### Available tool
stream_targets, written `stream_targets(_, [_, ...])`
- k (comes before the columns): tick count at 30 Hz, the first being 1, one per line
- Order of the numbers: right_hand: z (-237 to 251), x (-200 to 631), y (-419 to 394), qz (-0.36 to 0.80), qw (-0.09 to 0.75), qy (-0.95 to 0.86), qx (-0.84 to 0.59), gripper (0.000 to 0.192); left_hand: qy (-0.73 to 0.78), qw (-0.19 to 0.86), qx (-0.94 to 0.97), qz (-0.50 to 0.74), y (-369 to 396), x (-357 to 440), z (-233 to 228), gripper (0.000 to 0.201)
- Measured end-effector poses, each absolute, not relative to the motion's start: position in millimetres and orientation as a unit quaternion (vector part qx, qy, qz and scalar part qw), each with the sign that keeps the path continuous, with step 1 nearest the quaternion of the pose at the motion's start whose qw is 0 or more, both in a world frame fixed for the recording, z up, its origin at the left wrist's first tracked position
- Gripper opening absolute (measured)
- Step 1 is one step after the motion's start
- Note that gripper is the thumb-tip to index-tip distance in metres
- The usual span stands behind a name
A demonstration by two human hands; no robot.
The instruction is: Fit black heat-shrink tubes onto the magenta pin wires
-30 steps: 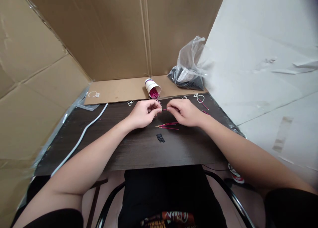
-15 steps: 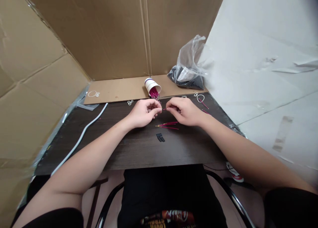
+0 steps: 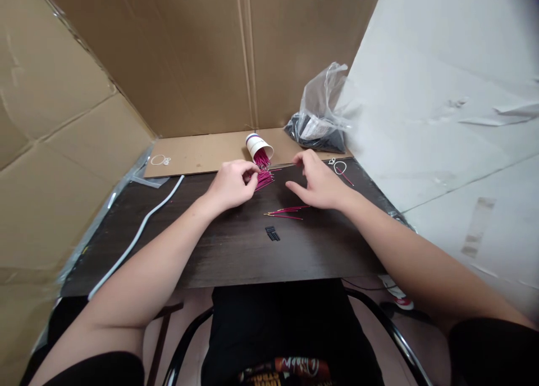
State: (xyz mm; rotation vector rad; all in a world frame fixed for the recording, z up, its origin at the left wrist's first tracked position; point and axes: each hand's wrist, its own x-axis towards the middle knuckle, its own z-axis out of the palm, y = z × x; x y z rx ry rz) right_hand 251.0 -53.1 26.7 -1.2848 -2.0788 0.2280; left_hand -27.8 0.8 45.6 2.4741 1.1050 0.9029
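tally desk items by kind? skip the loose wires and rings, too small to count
Paper cup: 1
Plastic bag: 1
White cable: 1
Black connector cluster: 1
Hands: 2, left hand, right hand
Total: 6

The person's arms are bare from the upper arm down to the left hand (image 3: 229,185) and the right hand (image 3: 320,181): no watch, ring or glove shows on either. Short black sleeves (image 3: 492,349) cover the upper arms, one at each lower corner of the view. The shirt (image 3: 290,327) is black too and fills the bottom middle, with a print low on the front in orange, yellow and white lettering (it reads upside down from here and is cut off by the edge, so the words cannot be made out).
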Motion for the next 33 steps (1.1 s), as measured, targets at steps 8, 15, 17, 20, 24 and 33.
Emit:
stream_targets(8, [28,254,-52,0.188,0.205,-0.869,-0.409,0.013,0.46,0.041,0.861,0.213,10,-32,44,0.016])
stream_targets(15, [32,251,-53,0.229,0.138,-0.887,-0.376,0.012,0.486,-0.009,0.867,0.11,6,-33,50,0.015])
stream_targets(17, [33,252,-53,0.229,0.127,-0.89,-0.373,0.014,0.483,-0.014,0.87,0.1,6,-33,51,0.016])
stream_targets(20, [34,252,-54,0.23,0.125,-0.89,-0.374,0.015,0.469,-0.032,0.874,0.119,5,-33,49,0.017])
stream_targets(24, [36,252,-55,0.236,0.138,-0.889,-0.366,0.013,0.401,0.029,0.887,0.225,-4,-28,48,0.012])
stream_targets(33, [35,251,-57,0.223,0.113,-0.9,-0.357,0.013,0.181,0.41,0.89,0.092,-28,-19,53,0.012])
